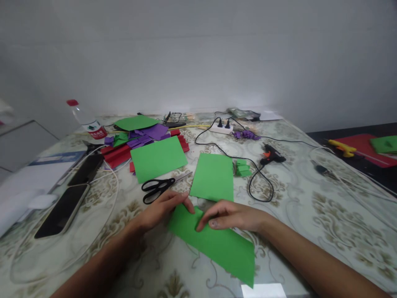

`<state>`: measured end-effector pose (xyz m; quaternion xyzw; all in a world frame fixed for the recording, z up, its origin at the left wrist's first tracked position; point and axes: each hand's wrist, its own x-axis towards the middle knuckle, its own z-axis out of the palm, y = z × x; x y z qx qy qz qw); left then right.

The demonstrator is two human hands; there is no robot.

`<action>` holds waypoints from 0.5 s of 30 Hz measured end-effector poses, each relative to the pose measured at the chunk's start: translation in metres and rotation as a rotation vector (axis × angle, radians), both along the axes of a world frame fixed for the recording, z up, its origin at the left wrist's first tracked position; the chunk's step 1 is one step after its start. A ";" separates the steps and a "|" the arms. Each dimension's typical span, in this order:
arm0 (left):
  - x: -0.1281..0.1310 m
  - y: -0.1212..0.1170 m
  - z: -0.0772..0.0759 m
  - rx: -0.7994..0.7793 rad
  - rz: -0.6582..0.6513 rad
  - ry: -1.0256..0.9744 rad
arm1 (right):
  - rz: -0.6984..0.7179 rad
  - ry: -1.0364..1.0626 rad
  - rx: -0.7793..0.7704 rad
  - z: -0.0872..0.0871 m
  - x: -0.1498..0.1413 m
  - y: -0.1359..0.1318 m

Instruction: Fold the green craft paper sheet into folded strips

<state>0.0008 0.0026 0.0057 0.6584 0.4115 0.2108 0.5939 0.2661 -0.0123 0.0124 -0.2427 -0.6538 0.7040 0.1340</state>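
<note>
A green sheet of paper (217, 248) lies at a slant on the table's near side, its upper edge partly covered by my fingers. My left hand (167, 209) grips its upper left end, the fingers bent over the edge. From the other side, my right hand (232, 215) has its thumb and curled forefinger on the same edge, near the middle. The two hands are close but apart. Just beyond them is another green sheet (213, 176). Black-handled scissors (158, 188) rest beside my left hand, their blades pointing away to the right.
Another green sheet (159, 159) lies near purple paper pieces (139, 138) and red paper (116, 155). A bottle (91, 124) stands back left; phones (63, 211) lie at left. A corded glue gun (271, 155) and a power strip (221, 128) are to the right. Cut green pieces (243, 168) sit nearby.
</note>
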 end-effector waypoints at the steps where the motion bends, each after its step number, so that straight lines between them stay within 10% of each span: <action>1: -0.001 0.002 -0.001 0.064 0.041 0.048 | -0.005 -0.022 0.007 0.001 0.001 0.001; 10: -0.016 -0.007 0.030 0.668 0.243 0.274 | -0.676 -0.363 0.686 0.055 0.023 -0.036; 13: -0.050 -0.050 0.048 0.405 0.172 0.185 | -0.366 -0.302 0.373 0.061 0.038 -0.082; 15: -0.074 -0.086 0.049 -0.013 -0.096 0.107 | -0.109 -0.337 0.155 0.053 0.043 -0.111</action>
